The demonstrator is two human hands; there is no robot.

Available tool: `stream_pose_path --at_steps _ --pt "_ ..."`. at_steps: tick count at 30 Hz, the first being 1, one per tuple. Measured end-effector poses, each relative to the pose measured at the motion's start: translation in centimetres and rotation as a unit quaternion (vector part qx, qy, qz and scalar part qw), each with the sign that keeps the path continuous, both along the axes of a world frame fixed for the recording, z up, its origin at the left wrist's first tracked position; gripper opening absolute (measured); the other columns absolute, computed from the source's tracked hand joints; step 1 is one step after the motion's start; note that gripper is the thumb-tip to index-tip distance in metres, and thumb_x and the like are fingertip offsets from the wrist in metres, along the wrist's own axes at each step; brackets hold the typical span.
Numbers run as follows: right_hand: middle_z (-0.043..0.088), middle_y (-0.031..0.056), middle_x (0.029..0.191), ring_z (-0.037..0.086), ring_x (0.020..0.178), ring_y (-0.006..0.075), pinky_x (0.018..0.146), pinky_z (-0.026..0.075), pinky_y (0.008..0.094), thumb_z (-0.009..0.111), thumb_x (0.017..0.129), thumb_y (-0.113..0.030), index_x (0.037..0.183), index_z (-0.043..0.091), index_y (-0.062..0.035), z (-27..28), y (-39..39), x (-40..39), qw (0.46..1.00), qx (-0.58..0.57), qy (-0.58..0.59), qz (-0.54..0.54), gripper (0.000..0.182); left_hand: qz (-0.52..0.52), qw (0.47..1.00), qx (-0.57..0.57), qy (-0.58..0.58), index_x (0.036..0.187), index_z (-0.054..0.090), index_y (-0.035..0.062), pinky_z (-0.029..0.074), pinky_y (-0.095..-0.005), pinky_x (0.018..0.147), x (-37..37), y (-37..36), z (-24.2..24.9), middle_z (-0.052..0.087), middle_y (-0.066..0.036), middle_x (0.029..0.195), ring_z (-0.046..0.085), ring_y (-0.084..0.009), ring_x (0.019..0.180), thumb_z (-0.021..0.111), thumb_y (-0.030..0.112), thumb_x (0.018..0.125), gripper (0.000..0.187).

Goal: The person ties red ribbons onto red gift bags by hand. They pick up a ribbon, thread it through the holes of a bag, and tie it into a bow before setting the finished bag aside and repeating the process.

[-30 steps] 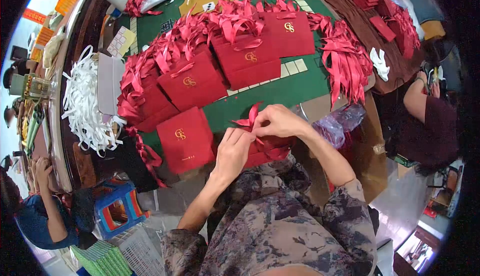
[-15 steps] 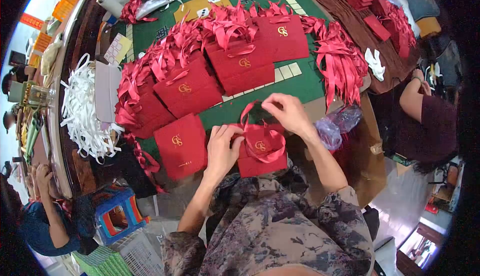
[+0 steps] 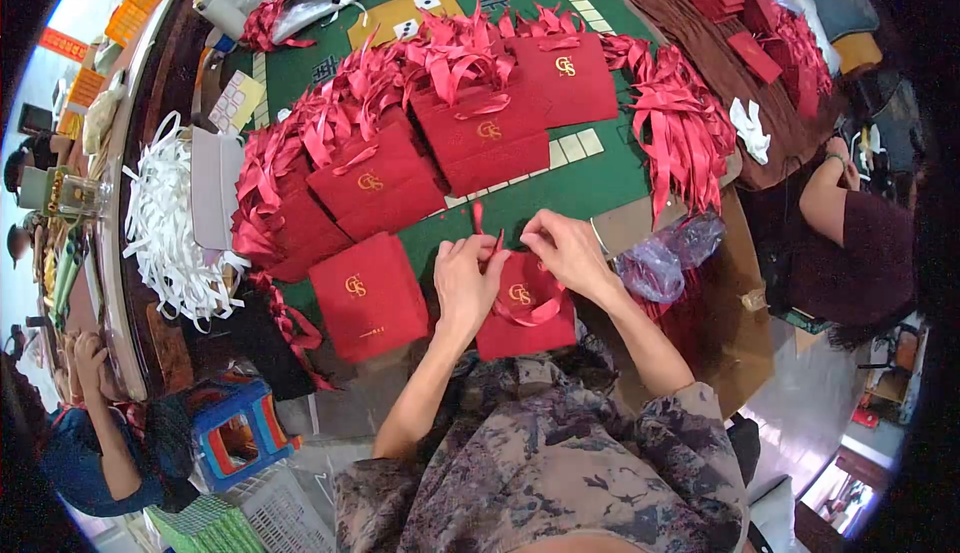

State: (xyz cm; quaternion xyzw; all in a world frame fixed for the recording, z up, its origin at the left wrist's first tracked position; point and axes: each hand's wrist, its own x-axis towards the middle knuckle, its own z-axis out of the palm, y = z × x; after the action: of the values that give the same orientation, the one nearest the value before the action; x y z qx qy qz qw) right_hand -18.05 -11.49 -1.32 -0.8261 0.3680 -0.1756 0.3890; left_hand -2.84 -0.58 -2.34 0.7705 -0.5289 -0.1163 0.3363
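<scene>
A small red paper bag (image 3: pixel 525 336) with a gold monogram lies in front of me at the table's near edge. A loop of red ribbon (image 3: pixel 530 315) hangs across its front. My left hand (image 3: pixel 466 283) is at the bag's upper left, thumb and fingers pinched on the ribbon, with one end sticking up above the fingers. Close by, my right hand (image 3: pixel 572 255) is bent over the bag's top edge, its fingertips pinched on ribbon, partly hidden by the fingers. Left of my left hand lies a flat stack of red bags (image 3: pixel 370 303) showing no ribbon on top.
Piles of ribboned red bags (image 3: pixel 375 188) curve across the green table (image 3: pixel 590 188). A bundle of red ribbons (image 3: pixel 680 123) hangs at right, above a clear plastic bag (image 3: pixel 655 271). White ribbons (image 3: pixel 170 223) fill a box at left. Other people sit on both sides.
My right hand has come down from holding the ribbon up and is now lower, by the bag's top edge. My left hand has shifted slightly right, and a ribbon end now stands above it.
</scene>
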Motion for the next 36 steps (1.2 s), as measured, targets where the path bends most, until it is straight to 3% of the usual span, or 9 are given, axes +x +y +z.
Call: stream_pose_path --at_steps 2,9,11,17,21,23,30,33,36 --pt "0.065 0.0084 0.072 0.063 0.059 0.0166 0.058 0.05 0.0324 0.065 0.093 -0.015 0.093 0.062 -0.0005 0.0 0.5 0.0 0.997 0.062 -0.035 -0.043 0.015 0.016 0.997 0.008 0.074 0.094 0.072 0.0052 0.048 -0.0403 0.071 0.0 -0.1 -0.3 0.07 -0.008 0.076 0.059 -0.0265 0.077 0.08 0.018 0.079 0.021" --pt "0.066 0.0058 0.075 0.062 0.066 0.0095 0.06 0.048 0.0267 0.065 0.094 -0.014 0.096 0.065 -0.0015 -0.7 1.1 1.1 0.994 0.045 -0.077 -0.056 0.013 0.017 0.999 -0.002 0.039 0.092 0.072 0.0044 0.048 -0.0381 0.069 -0.1 -0.2 -0.5 0.071 -0.007 0.074 0.059 -0.0243 0.073 0.078 0.015 0.08 0.017" --pt "0.069 0.0045 0.08 0.062 0.071 0.0074 0.064 0.05 0.0257 0.066 0.094 -0.014 0.097 0.067 -0.0013 -1.2 1.0 0.9 0.99 0.109 -0.074 -0.054 0.013 0.035 0.998 0.012 0.046 0.089 0.072 0.0049 0.049 -0.0373 0.07 -0.2 -0.3 -0.5 0.07 -0.006 0.072 0.06 -0.0235 0.073 0.077 0.014 0.08 0.014" --pt "0.072 0.0033 0.087 0.064 0.08 0.0067 0.073 0.052 0.0248 0.067 0.094 -0.014 0.1 0.069 0.0002 -0.2 1.2 0.5 0.978 0.167 -0.119 -0.038 0.016 0.032 0.992 -0.087 0.085 0.085 0.072 0.009 0.048 -0.0369 0.074 -0.9 0.2 0.3 0.07 -0.004 0.079 0.062 -0.0227 0.08 0.077 0.016 0.081 0.01" --pt "0.072 0.0036 0.088 0.065 0.083 0.0072 0.075 0.052 0.0251 0.067 0.094 -0.014 0.1 0.069 0.0004 -0.1 1.5 0.4 0.975 0.179 -0.121 -0.043 0.016 0.025 0.993 -0.081 0.076 0.085 0.072 0.0102 0.046 -0.0381 0.08 -1.0 0.5 0.8 0.07 -0.003 0.083 0.062 -0.0228 0.085 0.077 0.016 0.08 0.009" --pt "0.072 0.0076 0.086 0.066 0.077 0.0126 0.072 0.052 0.0296 0.069 0.092 -0.017 0.099 0.069 -0.0012 -0.4 1.6 0.4 0.973 0.174 -0.143 -0.052 0.017 0.01 0.995 -0.07 0.076 0.085 0.072 0.0108 0.043 -0.0395 0.085 -1.0 0.5 1.0 0.07 -0.003 0.084 0.061 -0.0237 0.089 0.077 0.016 0.08 0.009" --pt "0.071 0.0063 0.083 0.063 0.075 0.0098 0.07 0.05 0.0284 0.067 0.092 -0.015 0.097 0.069 -0.001 0.0 1.5 0.2 0.972 0.175 -0.153 -0.033 0.015 -0.008 0.996 -0.076 0.054 0.082 0.071 0.0098 0.043 -0.0405 0.083 -1.1 0.5 1.1 0.069 -0.002 0.082 0.06 -0.0252 0.09 0.078 0.014 0.079 0.008" --pt "0.063 -0.0039 0.079 0.055 0.073 0.0017 0.067 0.047 0.0208 0.065 0.096 -0.011 0.093 0.067 -0.0021 0.9 1.4 -0.2 0.978 0.177 -0.11 -0.033 0.01 -0.041 0.992 -0.08 0.094 0.095 0.071 0.009 0.047 -0.0424 0.086 -1.0 0.8 1.0 0.069 -0.007 0.094 0.061 -0.0249 0.094 0.077 0.011 0.08 0.016" --pt "0.059 -0.0061 0.078 0.05 0.071 0.0001 0.065 0.043 0.0187 0.064 0.097 -0.01 0.093 0.064 -0.0037 0.5 0.8 -1.0 0.964 0.203 -0.161 -0.057 0.007 0.021 0.974 -0.147 0.17 0.135 0.052 0.0057 0.045 -0.0417 0.102 -0.9 1.8 1.8 0.056 -0.022 0.125 0.057 -0.0328 0.116 0.077 0.021 0.084 0.058"
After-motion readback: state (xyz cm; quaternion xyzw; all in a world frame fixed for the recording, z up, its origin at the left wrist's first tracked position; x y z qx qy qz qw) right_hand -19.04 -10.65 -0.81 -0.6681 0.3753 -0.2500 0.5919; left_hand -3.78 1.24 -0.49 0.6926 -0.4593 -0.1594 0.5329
